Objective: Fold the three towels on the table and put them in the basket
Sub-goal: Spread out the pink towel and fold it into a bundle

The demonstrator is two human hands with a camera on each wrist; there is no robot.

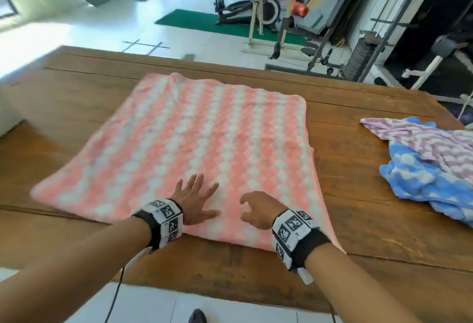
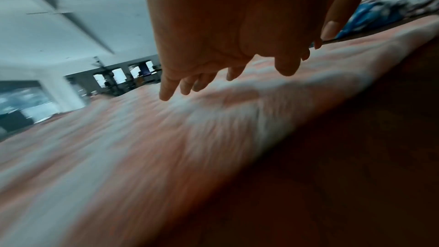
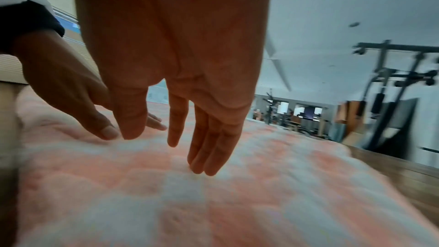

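Your left hand lies flat on the near part of the pink towel, fingers spread wide and thumb out to the side, gripping nothing. Just beside it, your right hand is over the same towel with fingers loosely curved; in the right wrist view those fingers hang nearly straight, their tips at the pile, and hold nothing. Each wrist wears a band of black-and-white markers. The pink towel, checked in pink and white, lies spread out on the wooden table, its near edge close to the table's near edge under your wrists. Well to the right of the pink towel, apart from it, a blue towel lies crumpled on the table with a purple towel bunched over its far part. Beyond the far side of the pink towel, past the table, gym equipment stands on a tiled floor.
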